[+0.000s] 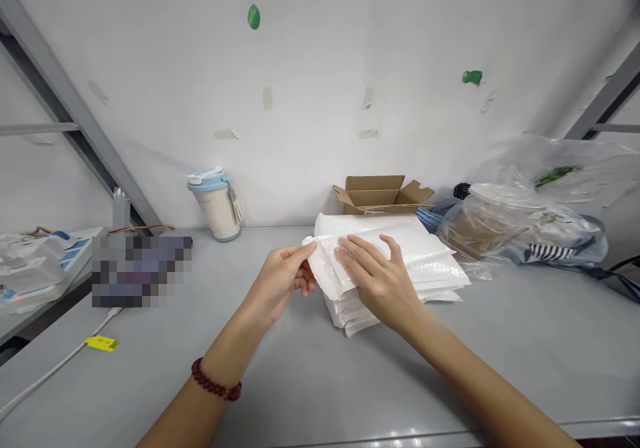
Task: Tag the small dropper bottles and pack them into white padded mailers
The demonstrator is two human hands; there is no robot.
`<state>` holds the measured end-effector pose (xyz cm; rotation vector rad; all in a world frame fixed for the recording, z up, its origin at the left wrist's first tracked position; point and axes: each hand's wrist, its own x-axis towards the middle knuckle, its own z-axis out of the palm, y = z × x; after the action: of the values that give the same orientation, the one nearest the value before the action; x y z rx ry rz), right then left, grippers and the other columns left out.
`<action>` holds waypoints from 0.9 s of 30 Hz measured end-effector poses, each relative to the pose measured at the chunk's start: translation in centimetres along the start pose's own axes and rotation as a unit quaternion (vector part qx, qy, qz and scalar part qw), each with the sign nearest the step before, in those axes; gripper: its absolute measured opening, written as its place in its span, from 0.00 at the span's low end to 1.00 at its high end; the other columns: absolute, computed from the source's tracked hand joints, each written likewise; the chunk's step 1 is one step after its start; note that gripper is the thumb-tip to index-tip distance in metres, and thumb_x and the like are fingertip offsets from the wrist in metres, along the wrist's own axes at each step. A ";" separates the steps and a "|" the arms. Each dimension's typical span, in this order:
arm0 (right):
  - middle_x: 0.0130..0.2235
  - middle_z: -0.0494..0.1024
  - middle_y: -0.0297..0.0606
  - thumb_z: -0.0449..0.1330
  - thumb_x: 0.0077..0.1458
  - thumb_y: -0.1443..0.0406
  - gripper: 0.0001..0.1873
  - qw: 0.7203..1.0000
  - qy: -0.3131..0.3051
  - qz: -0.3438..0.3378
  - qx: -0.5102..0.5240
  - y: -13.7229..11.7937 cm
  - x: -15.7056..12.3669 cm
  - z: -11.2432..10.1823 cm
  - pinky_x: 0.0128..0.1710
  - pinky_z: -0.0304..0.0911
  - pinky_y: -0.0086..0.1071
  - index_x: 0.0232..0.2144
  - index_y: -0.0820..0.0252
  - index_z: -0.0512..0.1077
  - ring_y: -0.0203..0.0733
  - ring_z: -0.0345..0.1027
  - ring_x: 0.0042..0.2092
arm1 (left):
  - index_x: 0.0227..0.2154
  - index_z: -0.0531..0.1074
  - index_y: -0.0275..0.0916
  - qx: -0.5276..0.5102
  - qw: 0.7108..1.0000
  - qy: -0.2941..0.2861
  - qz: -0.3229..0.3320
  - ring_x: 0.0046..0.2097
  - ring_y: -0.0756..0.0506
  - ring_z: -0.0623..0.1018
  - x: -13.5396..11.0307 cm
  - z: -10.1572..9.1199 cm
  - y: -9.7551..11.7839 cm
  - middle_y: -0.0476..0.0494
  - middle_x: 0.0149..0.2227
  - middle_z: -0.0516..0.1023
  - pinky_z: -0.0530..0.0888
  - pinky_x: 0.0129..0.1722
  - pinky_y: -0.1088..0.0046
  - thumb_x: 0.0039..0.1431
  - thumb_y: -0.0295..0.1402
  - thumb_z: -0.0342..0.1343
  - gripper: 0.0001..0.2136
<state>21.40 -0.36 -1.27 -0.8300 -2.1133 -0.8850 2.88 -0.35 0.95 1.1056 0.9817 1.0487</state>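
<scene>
A stack of white bubble mailers [435, 265] lies on the grey table, its surface wrinkled and bumpy. My left hand [287, 278] pinches the left edge of the top bubble mailer [323, 271] between thumb and fingers. Flat across that same mailer rests my right hand [377, 275], fingers stretched out and pressing lightly on its surface. More mailers show beneath at the front, their edges uneven. A dark red beaded bracelet [216, 381] circles my left wrist.
Behind the stack stands an open cardboard box [383, 195]. A white tumbler with a blue lid [215, 205] is at the back left. Plastic-wrapped items [515, 228] crowd the right. A blurred-out item [140, 271] and a white cable with a yellow tag [103, 343] lie left.
</scene>
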 end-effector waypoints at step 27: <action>0.39 0.80 0.37 0.50 0.58 0.76 0.12 0.998 0.067 0.013 -0.007 0.2 0.2 0.8 0.53 0.48 0.41 0.34 0.60 0.71 0.38 0.71 0.44 | 0.45 0.70 0.41 0.417 0.774 0.111 0.463 0.45 0.44 0.73 1.6 1.4 -4.0 0.42 0.46 0.77 0.71 0.45 0.63 0.62 0.26 0.45 0.13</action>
<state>21.13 0.47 -1.48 -0.7820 -1.9774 -0.9179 5.16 0.42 -2.92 2.4071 1.1365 1.5955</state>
